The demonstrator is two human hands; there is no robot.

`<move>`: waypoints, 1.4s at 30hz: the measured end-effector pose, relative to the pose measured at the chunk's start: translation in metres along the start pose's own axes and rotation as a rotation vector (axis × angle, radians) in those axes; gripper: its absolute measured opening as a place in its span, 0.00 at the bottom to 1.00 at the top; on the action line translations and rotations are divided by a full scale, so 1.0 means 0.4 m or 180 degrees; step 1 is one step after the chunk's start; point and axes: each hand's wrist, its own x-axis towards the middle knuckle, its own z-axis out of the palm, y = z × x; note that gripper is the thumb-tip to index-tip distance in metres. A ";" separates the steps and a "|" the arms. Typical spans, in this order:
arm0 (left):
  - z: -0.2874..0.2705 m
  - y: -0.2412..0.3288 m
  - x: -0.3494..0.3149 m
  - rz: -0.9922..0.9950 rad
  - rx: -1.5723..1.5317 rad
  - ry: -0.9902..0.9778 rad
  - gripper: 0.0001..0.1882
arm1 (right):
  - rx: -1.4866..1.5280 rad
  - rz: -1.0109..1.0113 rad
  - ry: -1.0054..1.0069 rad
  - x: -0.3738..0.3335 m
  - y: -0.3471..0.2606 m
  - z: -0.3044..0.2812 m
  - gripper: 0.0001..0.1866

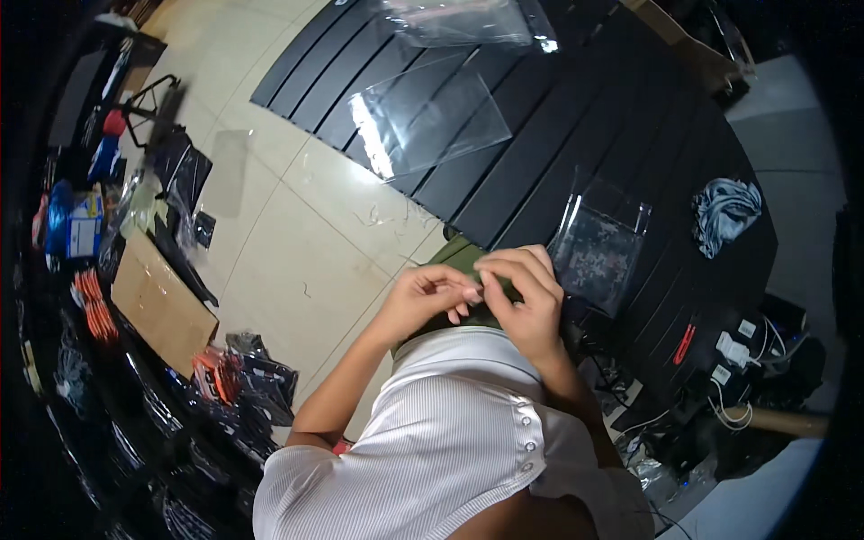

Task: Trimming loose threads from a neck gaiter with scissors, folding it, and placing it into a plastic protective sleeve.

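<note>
My left hand and my right hand meet over my lap, just off the near edge of the black slatted table. On the left hand, thumb and forefinger are pinched together. The right hand's fingers are curled, its thumb and fingertips almost touching the left fingertips. Anything between them is too small or hidden to make out. Green cloth lies across my lap beneath them. Close to my right hand, a clear bag with a dark patterned item rests on the table.
A flat clear plastic sleeve and a pile of clear bags lie farther up the table. To the right are a bundled grey-blue cloth, a red tool and white plugs. Cardboard and packaged goods stand at left.
</note>
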 end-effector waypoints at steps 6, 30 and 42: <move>-0.341 -0.270 0.149 0.0133 0.0830 0.1721 0.15 | -0.0274 0.0741 0.0197 -0.011 0.020 -0.042 0.16; 0.240 0.076 0.239 0.2955 0.3597 -0.0705 0.13 | -0.1615 0.2145 0.1158 -0.164 0.160 -0.290 0.21; 0.357 -0.001 0.405 0.3435 0.4498 0.0128 0.17 | -0.1575 0.2125 0.1250 -0.211 0.178 -0.304 0.24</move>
